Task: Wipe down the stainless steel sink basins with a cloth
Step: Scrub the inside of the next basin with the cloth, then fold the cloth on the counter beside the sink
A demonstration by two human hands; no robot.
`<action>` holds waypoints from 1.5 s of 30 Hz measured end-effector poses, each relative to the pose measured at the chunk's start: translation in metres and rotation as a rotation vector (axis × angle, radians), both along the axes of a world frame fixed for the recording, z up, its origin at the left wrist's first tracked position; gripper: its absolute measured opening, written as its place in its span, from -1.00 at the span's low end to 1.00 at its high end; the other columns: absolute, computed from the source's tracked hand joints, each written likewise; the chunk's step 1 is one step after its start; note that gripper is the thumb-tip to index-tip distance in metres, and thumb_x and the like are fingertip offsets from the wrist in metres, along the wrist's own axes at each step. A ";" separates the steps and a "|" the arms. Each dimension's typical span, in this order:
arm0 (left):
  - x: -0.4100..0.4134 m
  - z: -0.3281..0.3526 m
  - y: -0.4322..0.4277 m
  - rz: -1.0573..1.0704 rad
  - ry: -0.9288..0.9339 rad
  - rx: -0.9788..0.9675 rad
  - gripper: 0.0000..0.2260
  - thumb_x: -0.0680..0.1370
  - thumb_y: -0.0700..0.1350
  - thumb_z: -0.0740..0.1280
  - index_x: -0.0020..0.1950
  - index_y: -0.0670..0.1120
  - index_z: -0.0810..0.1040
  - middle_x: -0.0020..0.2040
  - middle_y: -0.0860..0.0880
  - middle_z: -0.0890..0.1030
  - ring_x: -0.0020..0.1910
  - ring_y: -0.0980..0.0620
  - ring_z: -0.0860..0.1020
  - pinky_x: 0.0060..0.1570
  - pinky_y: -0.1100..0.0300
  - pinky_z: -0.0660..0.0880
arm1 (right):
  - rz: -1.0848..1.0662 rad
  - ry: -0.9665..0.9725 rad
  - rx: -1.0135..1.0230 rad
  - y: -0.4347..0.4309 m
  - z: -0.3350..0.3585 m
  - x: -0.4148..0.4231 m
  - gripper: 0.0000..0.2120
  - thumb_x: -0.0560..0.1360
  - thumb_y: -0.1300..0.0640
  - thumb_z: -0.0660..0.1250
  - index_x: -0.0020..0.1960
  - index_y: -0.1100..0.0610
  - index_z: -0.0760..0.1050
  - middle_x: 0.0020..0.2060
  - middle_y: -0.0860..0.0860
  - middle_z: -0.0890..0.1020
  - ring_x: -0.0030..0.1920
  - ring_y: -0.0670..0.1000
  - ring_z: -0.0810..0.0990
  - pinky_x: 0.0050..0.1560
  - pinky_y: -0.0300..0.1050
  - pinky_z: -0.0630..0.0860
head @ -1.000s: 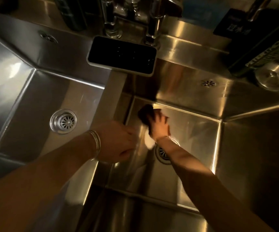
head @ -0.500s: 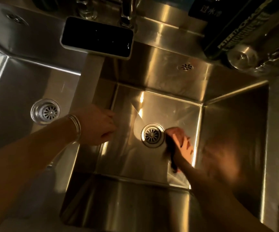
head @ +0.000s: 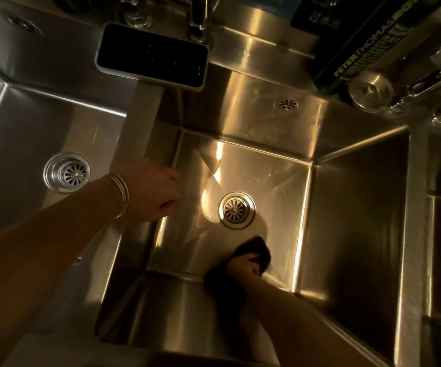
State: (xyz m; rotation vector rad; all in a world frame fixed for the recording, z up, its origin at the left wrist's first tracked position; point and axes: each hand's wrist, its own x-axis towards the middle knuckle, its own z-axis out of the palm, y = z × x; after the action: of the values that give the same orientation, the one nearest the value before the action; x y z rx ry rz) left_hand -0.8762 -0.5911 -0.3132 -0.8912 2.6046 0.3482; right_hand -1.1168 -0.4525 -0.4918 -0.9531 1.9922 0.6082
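The right hand (head: 244, 270) grips a dark cloth (head: 257, 251) against the floor of the right basin (head: 275, 176), by the front wall and just below the drain (head: 236, 210). The left hand (head: 153, 192), bangles (head: 120, 194) at its wrist, rests on the divider (head: 145, 123) between the 2 basins, fingers curled over its edge. A phone (head: 152, 56) lies at the divider's far end.
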 end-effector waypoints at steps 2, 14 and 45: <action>0.000 -0.002 0.000 0.002 0.025 -0.008 -0.77 0.54 0.09 0.07 -0.03 0.05 0.47 -0.04 0.12 0.52 0.04 0.16 0.44 -0.08 0.19 0.44 | -0.168 -0.138 0.031 -0.013 0.010 0.050 -0.48 0.62 0.17 0.07 0.47 0.41 0.05 0.40 0.48 0.15 0.31 0.50 0.28 0.21 0.29 0.42; 0.002 -0.005 -0.001 0.030 0.059 -0.056 -0.74 0.52 0.10 0.12 -0.13 0.01 0.53 -0.10 0.06 0.51 -0.07 0.06 0.50 -0.13 0.16 0.44 | 0.970 -0.442 -0.075 -0.032 0.010 0.026 -0.53 0.64 -0.02 -0.02 0.52 0.06 0.15 0.53 0.11 0.11 0.51 0.22 0.07 0.40 -0.14 0.20; 0.149 0.132 0.239 0.597 0.155 -0.290 -0.51 0.49 0.07 0.27 0.40 0.02 0.29 0.34 -0.01 0.39 0.29 -0.05 0.36 0.20 0.06 0.31 | 0.681 -0.470 -0.965 0.086 0.359 0.159 -0.49 0.39 0.32 0.34 0.27 -0.05 0.52 0.13 0.07 0.57 0.13 0.07 0.53 0.12 -0.14 0.44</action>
State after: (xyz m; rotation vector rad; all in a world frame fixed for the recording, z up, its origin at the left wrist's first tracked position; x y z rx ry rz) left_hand -0.7273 -0.3518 -0.1809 -1.8118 2.5081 0.1932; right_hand -0.9580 -0.3664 -0.1326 -2.1580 1.4509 -0.3093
